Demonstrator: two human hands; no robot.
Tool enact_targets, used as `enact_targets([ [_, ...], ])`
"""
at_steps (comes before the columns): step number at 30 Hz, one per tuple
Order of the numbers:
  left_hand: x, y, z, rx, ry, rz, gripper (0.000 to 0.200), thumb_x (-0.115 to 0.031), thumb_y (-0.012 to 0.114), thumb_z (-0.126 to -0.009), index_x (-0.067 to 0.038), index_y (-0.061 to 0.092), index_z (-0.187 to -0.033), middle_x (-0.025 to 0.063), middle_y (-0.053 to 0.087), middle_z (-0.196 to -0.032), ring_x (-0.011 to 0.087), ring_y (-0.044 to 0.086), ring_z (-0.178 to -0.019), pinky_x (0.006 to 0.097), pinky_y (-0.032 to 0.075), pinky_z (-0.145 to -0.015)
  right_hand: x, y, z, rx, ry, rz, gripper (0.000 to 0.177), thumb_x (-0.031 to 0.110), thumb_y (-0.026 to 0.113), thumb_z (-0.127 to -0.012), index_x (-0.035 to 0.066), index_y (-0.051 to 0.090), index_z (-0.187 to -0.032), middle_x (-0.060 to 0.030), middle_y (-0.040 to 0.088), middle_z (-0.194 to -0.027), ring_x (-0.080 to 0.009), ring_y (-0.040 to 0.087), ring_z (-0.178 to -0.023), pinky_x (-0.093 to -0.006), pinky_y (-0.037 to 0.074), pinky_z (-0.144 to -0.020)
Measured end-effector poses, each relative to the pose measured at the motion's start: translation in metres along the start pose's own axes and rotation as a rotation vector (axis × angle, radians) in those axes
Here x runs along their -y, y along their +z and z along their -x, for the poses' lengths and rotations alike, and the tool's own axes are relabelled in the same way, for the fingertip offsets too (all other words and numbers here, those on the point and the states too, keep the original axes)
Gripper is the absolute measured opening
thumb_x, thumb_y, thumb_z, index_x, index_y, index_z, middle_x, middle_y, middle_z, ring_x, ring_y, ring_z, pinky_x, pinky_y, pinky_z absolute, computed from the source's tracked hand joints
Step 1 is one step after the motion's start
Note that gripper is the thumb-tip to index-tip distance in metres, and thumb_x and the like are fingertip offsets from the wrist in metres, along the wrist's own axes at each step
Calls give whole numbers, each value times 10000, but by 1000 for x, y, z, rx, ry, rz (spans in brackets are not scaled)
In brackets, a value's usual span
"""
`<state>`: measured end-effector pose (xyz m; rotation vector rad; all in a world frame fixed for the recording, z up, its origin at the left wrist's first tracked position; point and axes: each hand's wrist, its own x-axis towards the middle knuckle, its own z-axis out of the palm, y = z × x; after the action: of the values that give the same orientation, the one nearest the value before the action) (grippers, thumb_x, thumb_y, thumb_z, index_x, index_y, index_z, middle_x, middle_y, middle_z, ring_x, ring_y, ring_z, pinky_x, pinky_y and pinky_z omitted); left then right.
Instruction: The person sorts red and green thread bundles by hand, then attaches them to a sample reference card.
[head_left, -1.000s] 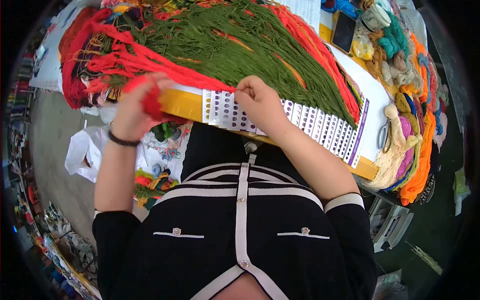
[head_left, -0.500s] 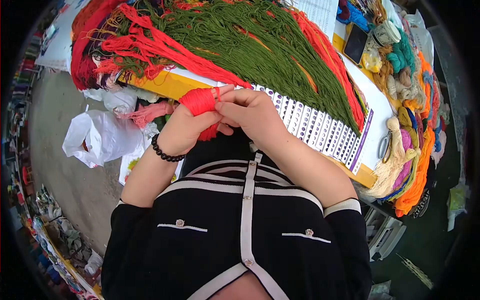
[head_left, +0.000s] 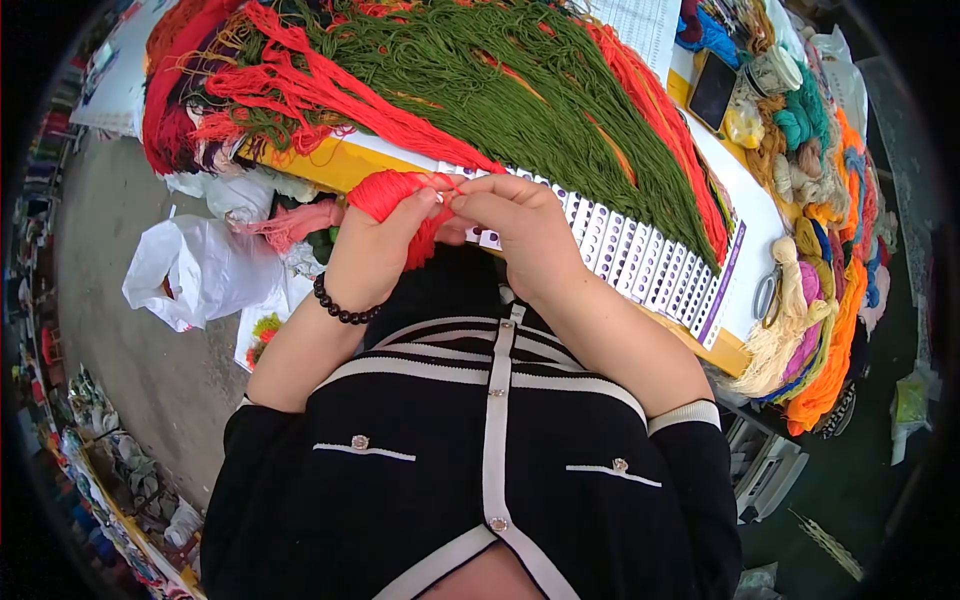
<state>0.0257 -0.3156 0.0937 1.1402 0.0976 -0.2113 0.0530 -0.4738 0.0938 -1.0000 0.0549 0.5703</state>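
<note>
Red yarn (head_left: 385, 193) is bundled around my left hand (head_left: 385, 240), whose thumb presses toward the fingertips. A strand of it crosses to my right hand (head_left: 515, 215), which pinches it close beside the left thumb. Part of the yarn hangs below the left palm, and some fingers are hidden behind it. Just past the fingertips lies a long red skein (head_left: 400, 130) that runs to the white perforated cards (head_left: 620, 250). Dark green threads (head_left: 500, 110) fan out from those cards across the table.
A white plastic bag (head_left: 205, 270) stands on the floor at left. On the table's right are a phone (head_left: 712, 90), a paper cup (head_left: 772, 72), scissors (head_left: 768, 293) and orange yarn (head_left: 830, 350) among several skeins. The yellow table edge (head_left: 320, 165) runs before me.
My left hand has turned, its thumb now higher and the red yarn shifted slightly left and up. My right hand has drawn a little to the right, widening the gap between them.
</note>
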Motion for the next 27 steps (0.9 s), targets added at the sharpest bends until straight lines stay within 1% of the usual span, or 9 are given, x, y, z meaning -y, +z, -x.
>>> enact_targets([
  [2,-3,-6,-3,-19,23,-7,266,-80,451,-905,70,540,-1106,140,641,-928,188,635,-792,299,521,-708,2,-1,-2,-23,-27,-7,112,77,597,-807,-16,642,-852,-64,639,-809,-151,602,-758,-285,461,-760],
  [4,-6,-12,-3,-40,47,-16,285,-74,440,-900,78,529,-1123,147,645,-920,188,633,-791,294,506,-738,7,-4,-8,-118,19,-385,147,125,570,-828,-4,627,-869,-55,619,-727,-156,603,-743,-302,459,-773],
  [6,-12,-14,-2,125,-71,53,432,-69,478,-836,60,458,-1248,150,654,-808,199,619,-800,310,472,-795,6,-9,-8,-58,91,-427,160,154,558,-838,9,615,-874,-38,580,-653,-134,571,-703,-288,441,-723],
  [8,-6,-15,-2,190,-115,42,463,-24,475,-820,63,431,-1273,127,648,-891,173,611,-815,284,466,-781,2,-8,-6,17,70,-2,135,141,575,-839,13,617,-829,-28,566,-649,-113,516,-616,-260,407,-625],
  [14,-1,1,0,167,-98,-197,469,26,464,-854,-19,410,-1318,74,609,-908,150,624,-744,262,493,-696,-3,5,-5,28,131,98,94,85,609,-829,0,627,-792,-26,561,-645,-91,463,-519,-225,369,-528],
  [17,-3,-2,1,192,-145,-47,437,13,478,-849,-3,444,-1285,90,619,-931,157,631,-730,256,501,-650,-2,8,-2,-5,80,90,108,48,569,-837,-35,606,-777,-42,525,-586,-106,454,-485,-235,355,-492],
  [21,-8,-18,0,282,-183,-119,382,-5,487,-848,17,489,-1230,113,624,-973,176,638,-770,272,521,-620,8,12,4,16,71,4,94,25,554,-838,-54,601,-856,-60,564,-641,-124,497,-505,-251,413,-528],
  [24,-12,-9,3,142,-191,50,361,-13,489,-836,29,519,-1194,123,628,-944,176,626,-714,277,521,-592,11,13,6,12,82,9,119,16,544,-842,-68,586,-916,-83,597,-704,-145,549,-555,-263,457,-583],
  [27,-9,-8,3,35,-145,123,342,-17,489,-840,41,530,-1174,125,632,-941,187,632,-709,275,524,-602,8,6,3,79,109,-23,103,78,593,-845,6,622,-912,-41,633,-845,-89,577,-717,-236,453,-700],
])
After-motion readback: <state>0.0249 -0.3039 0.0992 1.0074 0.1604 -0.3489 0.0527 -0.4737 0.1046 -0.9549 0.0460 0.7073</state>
